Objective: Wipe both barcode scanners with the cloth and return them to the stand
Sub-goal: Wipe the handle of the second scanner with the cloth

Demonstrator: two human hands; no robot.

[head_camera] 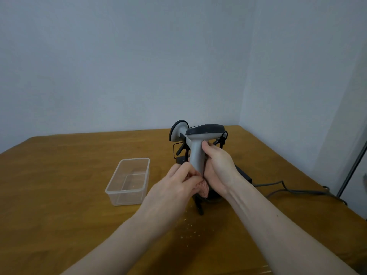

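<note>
My right hand (218,167) grips the handle of a grey barcode scanner (200,143) with a dark head, held upright above the table. My left hand (176,185) holds a pink cloth (203,188) pressed against the lower end of that handle. Behind it, a second grey scanner (177,131) sits in the black wire stand (181,153), its head turned to the left. The stand's base is mostly hidden by my hands.
A clear plastic box (128,182) stands on the wooden table (59,195) left of my hands. Grey cables (288,189) trail right from the stand toward the table's edge. Small crumbs (188,231) lie near my left forearm. A wall corner is close behind.
</note>
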